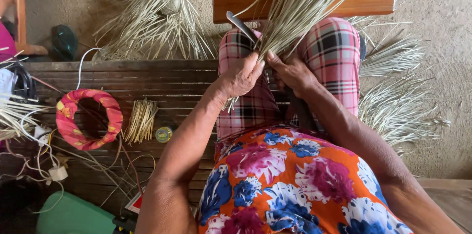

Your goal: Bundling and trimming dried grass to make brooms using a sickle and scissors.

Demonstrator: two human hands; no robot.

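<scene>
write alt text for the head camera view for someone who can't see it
Seen from above, a seated person's left hand and right hand grip a bundle of pale straw strips over plaid-covered knees, a knife blade beside it. More straw lies on the floor, and a red cloth ring sits on the wooden bench.

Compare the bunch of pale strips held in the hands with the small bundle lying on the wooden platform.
The held strips are long and fan out loosely above the lap, gripped by the left hand and right hand. The small bundle has short pieces, packed closely side by side, lying untouched on the wooden platform beside a red cloth ring. Both look like the same pale, straw-coloured plant fibre.
</scene>
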